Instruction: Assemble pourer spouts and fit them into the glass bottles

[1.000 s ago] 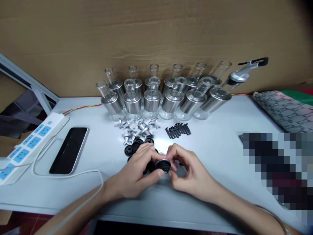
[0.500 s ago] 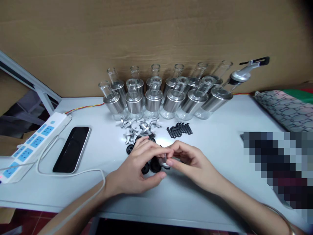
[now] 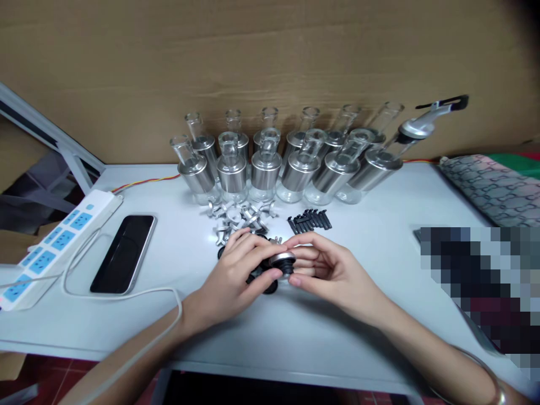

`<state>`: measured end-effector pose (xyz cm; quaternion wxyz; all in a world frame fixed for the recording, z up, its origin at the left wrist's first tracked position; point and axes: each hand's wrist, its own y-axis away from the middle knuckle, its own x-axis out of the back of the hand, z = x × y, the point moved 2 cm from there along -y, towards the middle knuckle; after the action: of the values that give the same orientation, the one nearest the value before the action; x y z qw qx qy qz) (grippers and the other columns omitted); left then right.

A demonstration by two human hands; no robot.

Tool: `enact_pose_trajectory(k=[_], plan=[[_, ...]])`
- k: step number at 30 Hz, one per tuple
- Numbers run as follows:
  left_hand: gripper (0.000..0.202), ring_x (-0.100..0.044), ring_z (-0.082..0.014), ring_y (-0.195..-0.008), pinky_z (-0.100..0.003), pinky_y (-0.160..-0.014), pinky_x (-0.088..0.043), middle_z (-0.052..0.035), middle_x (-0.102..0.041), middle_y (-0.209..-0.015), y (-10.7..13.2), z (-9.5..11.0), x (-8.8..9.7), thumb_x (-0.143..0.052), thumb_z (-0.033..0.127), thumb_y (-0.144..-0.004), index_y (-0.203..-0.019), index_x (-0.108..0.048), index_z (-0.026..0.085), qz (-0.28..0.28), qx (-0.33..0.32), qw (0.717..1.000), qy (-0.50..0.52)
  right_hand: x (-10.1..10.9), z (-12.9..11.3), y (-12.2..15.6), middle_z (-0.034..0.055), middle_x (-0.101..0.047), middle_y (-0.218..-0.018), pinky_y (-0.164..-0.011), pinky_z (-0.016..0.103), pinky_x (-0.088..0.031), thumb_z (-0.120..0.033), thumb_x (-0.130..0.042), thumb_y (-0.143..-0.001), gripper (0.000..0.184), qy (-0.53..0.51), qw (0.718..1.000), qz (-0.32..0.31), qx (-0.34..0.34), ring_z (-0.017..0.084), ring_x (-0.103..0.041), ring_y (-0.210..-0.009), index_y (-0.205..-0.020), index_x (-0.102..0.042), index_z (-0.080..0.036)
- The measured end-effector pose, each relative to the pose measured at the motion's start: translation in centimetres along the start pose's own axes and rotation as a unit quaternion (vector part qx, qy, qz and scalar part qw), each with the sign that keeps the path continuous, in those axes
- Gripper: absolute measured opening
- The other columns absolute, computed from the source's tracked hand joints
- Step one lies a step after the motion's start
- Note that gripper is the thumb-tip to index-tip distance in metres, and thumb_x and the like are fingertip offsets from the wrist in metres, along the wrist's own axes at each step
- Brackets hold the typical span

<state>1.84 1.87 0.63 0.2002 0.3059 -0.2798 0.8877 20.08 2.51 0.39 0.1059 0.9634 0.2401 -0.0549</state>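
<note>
Head view: a silver-rimmed black stopper (image 3: 282, 262) is held just above the surface (image 3: 363, 360), between the two hands, with its metal disc uppermost and its black ribs below. The left grip (image 3: 236, 275) is nearly closed, thumb against the ribbed part and fingers at the disc on its left side; the right grip (image 3: 331, 270) meets it from the opposite side, thumb low and index finger at the top, its other fingers curled behind. Beneath and beside the left grip lie black discs (image 3: 270, 288), partly hidden by the fingers. Just beyond the left grip is a loose heap of silver spout pieces (image 3: 250, 216); beyond the right grip lies a row of small black levers (image 3: 310, 221). Farther beyond both stand two rows of glass bottles (image 3: 266, 171) with metal sleeves, the front one at the far right bearing a fitted pourer (image 3: 417, 127). Left of the left grip lie a phone (image 3: 124, 253) and, farther out, a power strip (image 3: 54, 247); a white cable (image 3: 126, 296) crosses the left forearm. Well right of the right grip is a patterned cloth (image 3: 498, 183).
</note>
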Motion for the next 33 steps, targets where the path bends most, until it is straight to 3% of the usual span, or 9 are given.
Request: enact_pose_trajectory(k=[5, 9, 18, 21, 24, 26, 29, 31, 33], plan=[[0.031, -0.055, -0.0201, -0.099, -0.045, -0.102, -0.034, -0.0076, -0.060, -0.105, -0.2, 0.0, 0.0, -0.054, 0.025, -0.093, -0.122, -0.050, 0.018, 0.009, -0.007, 1.000, 0.015, -0.3, -0.2, 0.0, 0.0045, -0.073, -0.091, -0.081, 0.032, -0.056, -0.032, -0.072, -0.076, 0.028, 0.018, 1.000, 0.015, 0.021, 0.018, -0.071, -0.088, -0.094, -0.054, -0.021], [0.034, -0.053, -0.0206, -0.095, -0.039, -0.090, -0.043, -0.0071, -0.058, -0.100, -0.2, 0.0, 0.0, -0.057, 0.037, -0.091, -0.120, -0.051, 0.020, 0.020, -0.020, 1.000, 0.011, -0.4, -0.2, 0.3, 0.0026, -0.071, -0.084, -0.071, 0.030, -0.057, -0.029, -0.065, -0.083, 0.017, 0.073, 0.996, 0.004, 0.056, 0.016, -0.070, -0.078, -0.089, -0.050, -0.022], [0.032, -0.054, -0.0188, -0.094, -0.043, -0.100, -0.037, -0.0039, -0.054, -0.095, -0.1, -0.2, 0.0, -0.053, 0.043, -0.092, -0.118, -0.054, 0.024, 0.018, -0.057, 0.997, -0.040, 0.1, 0.1, 0.6, 0.0002, -0.067, -0.077, -0.060, 0.025, -0.047, -0.026, -0.063, -0.084, 0.013, 0.271, 0.953, 0.036, 0.132, 0.014, -0.061, -0.066, -0.082, -0.050, -0.022], [0.031, -0.055, -0.0183, -0.094, -0.045, -0.103, -0.035, -0.0043, -0.054, -0.096, -0.1, -0.2, 0.0, -0.050, 0.039, -0.094, -0.119, -0.052, 0.022, -0.002, -0.057, 0.997, -0.057, 0.2, -0.3, 0.7, 0.0007, -0.068, -0.077, -0.057, 0.025, -0.044, -0.028, -0.057, -0.088, 0.007, 0.291, 0.947, 0.026, 0.132, 0.014, -0.061, -0.064, -0.084, -0.055, -0.022], [0.026, -0.054, -0.0184, -0.094, -0.046, -0.104, -0.036, -0.0049, -0.052, -0.096, -0.1, 0.0, -0.1, -0.052, 0.032, -0.094, -0.116, -0.051, 0.018, -0.004, -0.076, 0.993, -0.088, 0.6, -1.1, 0.4, 0.0031, -0.071, -0.081, -0.061, 0.027, -0.046, -0.029, -0.051, -0.092, 0.014, 0.323, 0.936, 0.011, 0.140, 0.017, -0.063, -0.069, -0.088, -0.062, -0.021], [0.021, -0.054, -0.0181, -0.093, -0.040, -0.097, -0.043, -0.0048, -0.051, -0.095, 0.0, 0.1, -0.2, -0.054, 0.026, -0.092, -0.111, -0.052, 0.018, 0.002, -0.077, 0.993, -0.091, 1.5, -1.4, -0.1, 0.0051, -0.071, -0.081, -0.068, 0.031, -0.047, -0.027, -0.048, -0.093, 0.018, 0.384, 0.907, 0.047, 0.165, 0.019, -0.063, -0.075, -0.086, -0.064, -0.021], [0.020, -0.053, -0.0143, -0.085, -0.025, -0.077, -0.051, -0.0036, -0.047, -0.094, 0.2, 0.3, -0.4, -0.055, 0.015, -0.087, -0.107, -0.053, 0.019, 0.008, -0.057, 0.996, -0.067, 3.3, -0.9, -1.0, 0.0095, -0.069, -0.089, -0.076, 0.040, -0.044, -0.023, -0.048, -0.092, 0.019, 0.530, 0.813, 0.151, 0.189, 0.026, -0.059, -0.085, -0.091, -0.066, -0.019], [0.025, -0.052, -0.0122, -0.081, -0.021, -0.069, -0.050, -0.0029, -0.044, -0.094, 0.3, 0.5, -0.5, -0.052, 0.008, -0.084, -0.106, -0.053, 0.020, 0.024, -0.056, 0.996, -0.060, 4.4, -0.1, -1.5, 0.0130, -0.067, -0.097, -0.077, 0.044, -0.043, -0.024, -0.047, -0.092, 0.023, 0.605, 0.759, 0.175, 0.166, 0.030, -0.056, -0.092, -0.103, -0.066, -0.018], [0.028, -0.051, -0.0119, -0.082, -0.020, -0.067, -0.050, -0.0029, -0.042, -0.094, 0.3, 0.7, -0.4, -0.050, 0.005, -0.081, -0.104, -0.053, 0.020, 0.048, -0.067, 0.995, -0.064, 5.1, 0.6, -1.9, 0.0142, -0.065, -0.102, -0.076, 0.045, -0.043, -0.025, -0.045, -0.092, 0.028, 0.651, 0.724, 0.178, 0.142, 0.032, -0.054, -0.097, -0.111, -0.065, -0.017]])
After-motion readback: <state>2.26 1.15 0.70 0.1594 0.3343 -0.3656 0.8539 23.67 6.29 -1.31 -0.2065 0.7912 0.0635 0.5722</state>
